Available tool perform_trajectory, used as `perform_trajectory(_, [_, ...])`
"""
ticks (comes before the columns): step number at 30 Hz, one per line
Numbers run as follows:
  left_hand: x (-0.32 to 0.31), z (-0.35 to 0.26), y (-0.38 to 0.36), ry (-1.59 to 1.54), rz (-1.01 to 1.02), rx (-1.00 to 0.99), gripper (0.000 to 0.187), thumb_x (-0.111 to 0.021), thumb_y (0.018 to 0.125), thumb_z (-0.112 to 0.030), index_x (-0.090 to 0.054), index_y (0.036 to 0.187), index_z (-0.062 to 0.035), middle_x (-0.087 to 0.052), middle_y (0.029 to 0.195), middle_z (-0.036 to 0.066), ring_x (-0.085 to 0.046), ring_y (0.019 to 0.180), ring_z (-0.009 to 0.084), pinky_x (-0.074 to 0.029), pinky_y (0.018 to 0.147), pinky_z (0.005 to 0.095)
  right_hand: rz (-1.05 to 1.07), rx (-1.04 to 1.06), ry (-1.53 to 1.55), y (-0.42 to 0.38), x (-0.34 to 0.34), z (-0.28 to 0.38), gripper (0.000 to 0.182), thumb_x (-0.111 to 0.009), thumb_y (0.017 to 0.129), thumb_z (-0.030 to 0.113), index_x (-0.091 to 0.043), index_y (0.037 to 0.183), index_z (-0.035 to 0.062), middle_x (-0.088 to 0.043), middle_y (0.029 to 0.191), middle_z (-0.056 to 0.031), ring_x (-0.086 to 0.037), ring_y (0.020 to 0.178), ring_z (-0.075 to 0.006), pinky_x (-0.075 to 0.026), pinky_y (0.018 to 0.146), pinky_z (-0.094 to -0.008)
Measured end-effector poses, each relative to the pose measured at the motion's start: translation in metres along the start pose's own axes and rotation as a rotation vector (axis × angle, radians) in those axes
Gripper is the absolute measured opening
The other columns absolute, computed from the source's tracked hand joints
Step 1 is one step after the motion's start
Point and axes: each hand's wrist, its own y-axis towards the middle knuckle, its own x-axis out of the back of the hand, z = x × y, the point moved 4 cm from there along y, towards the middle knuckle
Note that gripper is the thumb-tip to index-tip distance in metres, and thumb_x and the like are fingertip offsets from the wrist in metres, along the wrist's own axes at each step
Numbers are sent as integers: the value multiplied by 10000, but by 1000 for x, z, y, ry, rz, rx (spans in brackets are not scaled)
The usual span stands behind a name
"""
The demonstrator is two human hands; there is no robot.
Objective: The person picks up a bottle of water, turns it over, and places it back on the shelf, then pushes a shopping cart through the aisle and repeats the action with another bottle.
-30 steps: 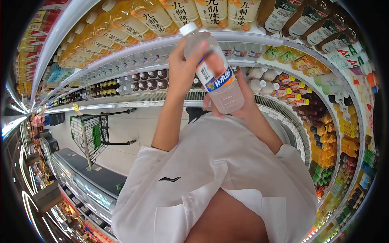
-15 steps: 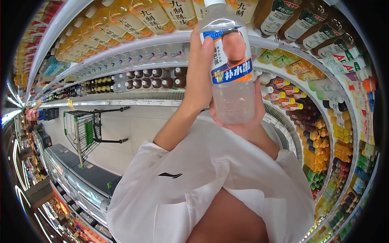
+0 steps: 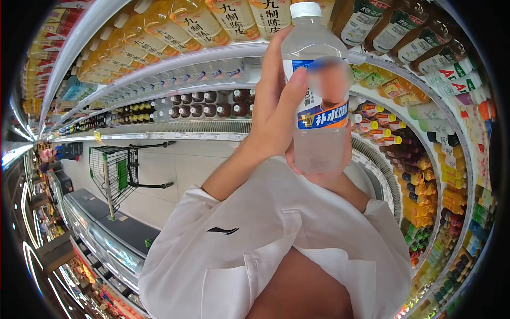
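Upright in front of my chest is a clear plastic drink bottle (image 3: 319, 146) with a white cap, pale cloudy liquid and a blue, white and orange label. My left hand (image 3: 273, 119) grips its left side, the thumb lying across the label and the fingers reaching up along the edge. Around the lower part, from behind and below, my right hand (image 3: 346, 151) is closed on the bottle. Most of the right hand's fingers are hidden by the bottle.
Curved store shelves (image 3: 212, 57) packed with drinks wrap around the front and right. Orange drink bottles (image 3: 191, 24) line the upper shelf, dark bottles (image 3: 210, 110) a lower one. At left, a shopping cart (image 3: 114, 173) stands on the floor near a display case (image 3: 106, 234).
The bottle has moved right and slightly down, and turned a little, with both hands still on it. Its cap now shows fully. The left thumb sits lower on the label.
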Motion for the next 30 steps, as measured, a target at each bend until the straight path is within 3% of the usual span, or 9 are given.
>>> perform_trajectory(11, [-5,-2,-1,-1,20,-14,605,-479,993,-228,-228,1487,16,-490,1342,164,-482,1178,188,-352,1017,309,13,28,-13,-5,-4,2,950,-187,867,807,-521,1259,9,-656,899,-202,-607,601,-249,-461,511,-331])
perform_trajectory(30, [2,-11,-5,53,72,-60,612,-479,988,-207,-209,1482,35,-449,1382,185,-441,1251,217,-305,1072,342,64,15,-24,-5,-5,-3,975,-203,849,827,-502,1286,9,-649,896,-228,-616,634,-266,-466,527,-339])
